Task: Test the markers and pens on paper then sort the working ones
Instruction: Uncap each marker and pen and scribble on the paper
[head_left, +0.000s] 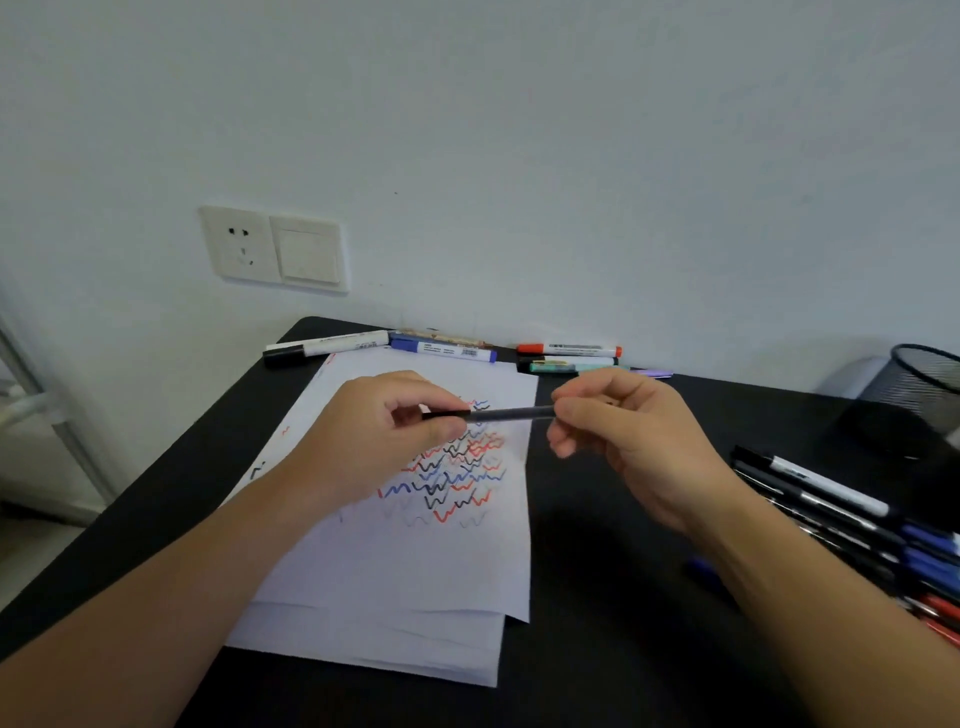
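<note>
A single head-worn view looks forward and down, close over the black tabletop (613, 545) (its far edge meets the wall (519, 130)), wide-angled.

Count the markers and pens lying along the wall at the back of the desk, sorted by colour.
Black-capped markers: 2
Blue marker: 1
Red marker: 1
Teal pen: 1
Purple pen: 1
Brownish pen: 1
Total: 7
</note>
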